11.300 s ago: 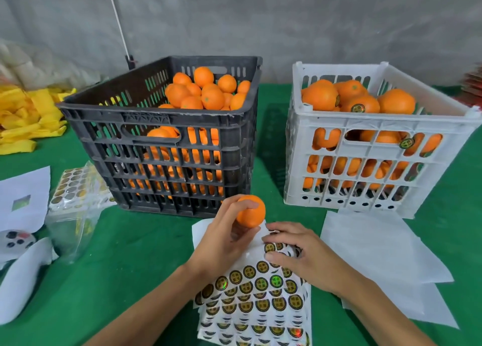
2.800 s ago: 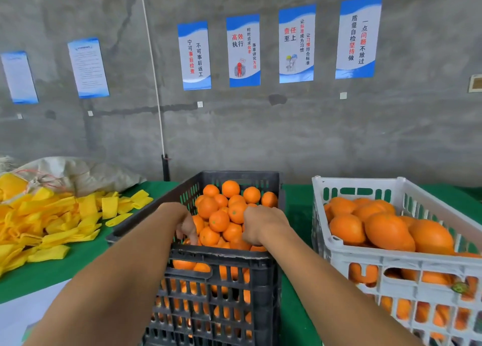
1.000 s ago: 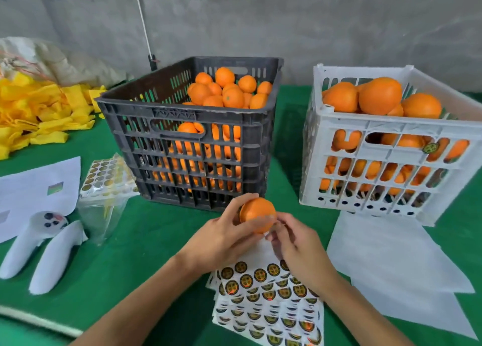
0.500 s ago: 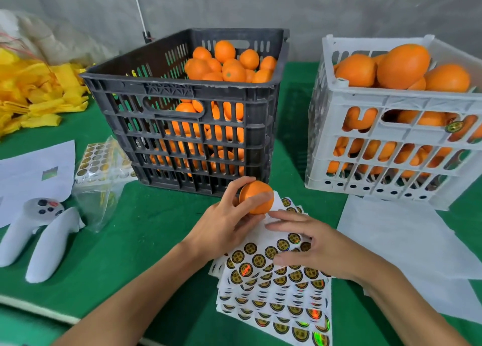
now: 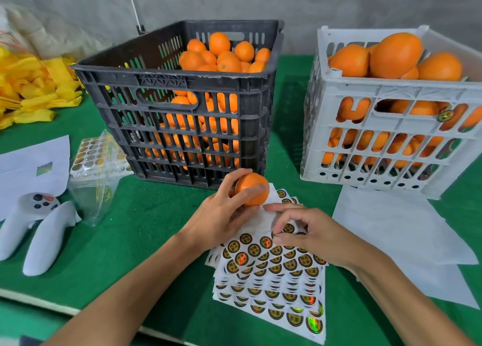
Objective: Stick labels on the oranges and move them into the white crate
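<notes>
Orange fruit filled the left hand [image 5: 221, 215]: its thumb and fingers were wrapped around a single orange [image 5: 252, 189], lifted just above the far corner of the label sheets [image 5: 271, 275] and close to the front wall of the black crate [image 5: 182, 110]. The right hand [image 5: 310, 236] lay over the upper part of the same stack, thumb and forefinger pinched together on a round gold-and-black label [image 5: 288, 228] at the sheet's surface; whether the label had come free of its backing could not be told. The other fingers curled loosely above the rows of stickers. The sheets were fanned in a pile on the green table cover [image 5: 146, 228], between the two forearms.

Behind the left hand, the black crate held a heap of small oranges, showing above its rim and through its slots. To the right, well apart from it, stood the white crate [image 5: 391, 136], piled with larger oranges; one at its front wall carried a label visible through an opening. Blank white paper sheets [image 5: 396, 236] lay in front of the white crate, beside the right wrist. On the left side of the table sat a clear plastic bag of more label sheets [image 5: 96, 168], two white handheld controllers [image 5: 34, 228], a white paper and, further back, a pile of yellow foam sleeves [image 5: 34, 89].
</notes>
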The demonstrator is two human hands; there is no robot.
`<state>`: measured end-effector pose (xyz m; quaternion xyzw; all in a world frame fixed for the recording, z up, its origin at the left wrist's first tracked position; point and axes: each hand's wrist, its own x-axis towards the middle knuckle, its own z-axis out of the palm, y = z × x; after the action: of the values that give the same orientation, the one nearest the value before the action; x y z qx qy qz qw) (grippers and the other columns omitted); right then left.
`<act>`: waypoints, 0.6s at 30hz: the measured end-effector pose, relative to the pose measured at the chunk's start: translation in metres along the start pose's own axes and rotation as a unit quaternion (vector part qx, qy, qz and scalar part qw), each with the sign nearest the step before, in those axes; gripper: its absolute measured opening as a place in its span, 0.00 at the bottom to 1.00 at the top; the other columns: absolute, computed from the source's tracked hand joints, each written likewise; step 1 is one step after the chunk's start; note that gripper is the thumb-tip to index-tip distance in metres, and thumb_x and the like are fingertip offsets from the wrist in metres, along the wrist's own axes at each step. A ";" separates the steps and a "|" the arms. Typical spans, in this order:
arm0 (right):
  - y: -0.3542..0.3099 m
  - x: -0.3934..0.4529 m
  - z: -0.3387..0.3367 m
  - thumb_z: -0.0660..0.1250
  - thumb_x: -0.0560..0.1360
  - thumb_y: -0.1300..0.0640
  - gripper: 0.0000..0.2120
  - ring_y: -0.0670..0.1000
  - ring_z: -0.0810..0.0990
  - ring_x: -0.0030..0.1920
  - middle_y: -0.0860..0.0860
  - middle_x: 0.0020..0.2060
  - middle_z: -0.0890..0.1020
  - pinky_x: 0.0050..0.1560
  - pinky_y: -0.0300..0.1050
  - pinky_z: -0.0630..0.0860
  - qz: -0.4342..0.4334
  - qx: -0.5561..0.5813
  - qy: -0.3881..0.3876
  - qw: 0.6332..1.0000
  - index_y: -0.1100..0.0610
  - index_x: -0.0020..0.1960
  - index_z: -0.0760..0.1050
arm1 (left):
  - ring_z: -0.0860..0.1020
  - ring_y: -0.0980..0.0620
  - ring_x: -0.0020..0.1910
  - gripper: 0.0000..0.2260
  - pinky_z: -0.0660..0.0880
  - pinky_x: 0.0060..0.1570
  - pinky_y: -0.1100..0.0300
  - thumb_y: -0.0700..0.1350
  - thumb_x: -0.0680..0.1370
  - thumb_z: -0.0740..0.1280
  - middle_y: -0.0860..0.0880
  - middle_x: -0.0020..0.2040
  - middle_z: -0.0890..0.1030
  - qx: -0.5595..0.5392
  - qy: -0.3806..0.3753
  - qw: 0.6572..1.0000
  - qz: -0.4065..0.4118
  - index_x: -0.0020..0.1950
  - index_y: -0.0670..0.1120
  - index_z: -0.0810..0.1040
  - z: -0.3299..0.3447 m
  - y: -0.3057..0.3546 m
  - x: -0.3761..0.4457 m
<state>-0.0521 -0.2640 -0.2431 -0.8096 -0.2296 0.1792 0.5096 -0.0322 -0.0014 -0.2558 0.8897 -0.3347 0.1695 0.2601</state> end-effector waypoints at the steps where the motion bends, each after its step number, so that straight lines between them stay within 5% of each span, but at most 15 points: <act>1: 0.000 0.000 0.000 0.76 0.76 0.52 0.12 0.35 0.67 0.73 0.35 0.71 0.73 0.75 0.45 0.62 0.001 -0.008 -0.004 1.000 0.47 0.58 0.82 | 0.80 0.45 0.55 0.19 0.84 0.45 0.50 0.52 0.85 0.66 0.50 0.80 0.57 0.000 -0.001 1.000 0.000 0.76 0.59 0.69 0.000 0.000 0.000; 4: 0.001 -0.001 -0.002 0.74 0.76 0.47 0.22 0.33 0.63 0.74 0.33 0.74 0.68 0.74 0.39 0.60 0.000 -0.047 -0.013 0.999 0.40 0.69 0.77 | 0.80 0.45 0.56 0.19 0.84 0.46 0.51 0.53 0.85 0.66 0.50 0.80 0.58 -0.007 0.004 1.000 0.005 0.76 0.58 0.70 0.000 0.000 0.001; 18: -0.002 0.002 0.004 0.76 0.75 0.52 0.06 0.39 0.73 0.69 0.37 0.64 0.79 0.74 0.49 0.65 -0.046 -0.061 0.044 0.996 0.47 0.51 0.83 | 0.79 0.50 0.59 0.18 0.84 0.46 0.55 0.53 0.85 0.67 0.51 0.80 0.59 -0.027 0.018 0.999 0.002 0.75 0.57 0.72 0.000 0.002 0.001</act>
<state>-0.0529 -0.2590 -0.2432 -0.8351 -0.2542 0.1052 0.4763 -0.0333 -0.0032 -0.2543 0.8783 -0.3363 0.1771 0.2900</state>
